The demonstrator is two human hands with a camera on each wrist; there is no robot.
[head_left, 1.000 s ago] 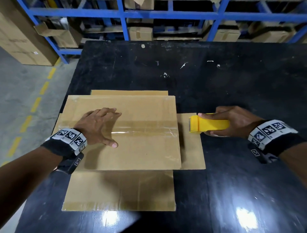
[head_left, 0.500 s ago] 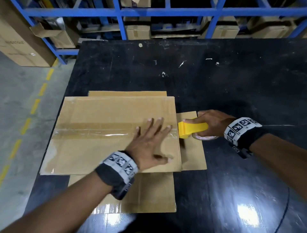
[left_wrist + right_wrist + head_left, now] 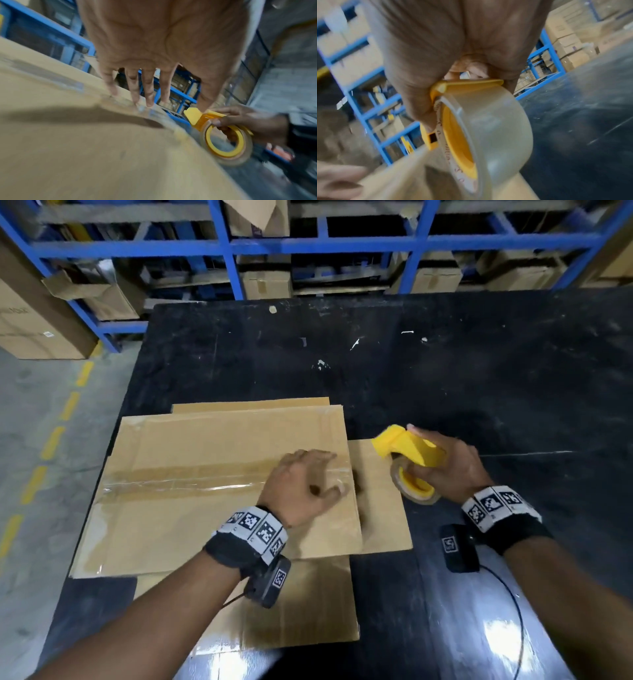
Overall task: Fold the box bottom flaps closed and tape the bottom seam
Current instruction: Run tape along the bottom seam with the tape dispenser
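Now one left hand (image 3: 301, 487) lies spread on one box (image 3: 205, 501); right hand (image 3: 445, 470) grips one tape dispenser (image 3: 407, 453).

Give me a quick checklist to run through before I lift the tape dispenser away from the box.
1. Tape strip runs along the bottom seam of the box: ok.
2. Left hand lies flat on the strip's right end, fingers straight: ok.
3. Right hand has a firm grip on the yellow tape dispenser: ok.
4. Dispenser is off the box, past its right edge, over the side flap: ok.
5. Tape is cut free from the roll: cannot tell, the gap is blurred.
6. Strip's end wraps down over the right edge: cannot tell, the hand covers it.
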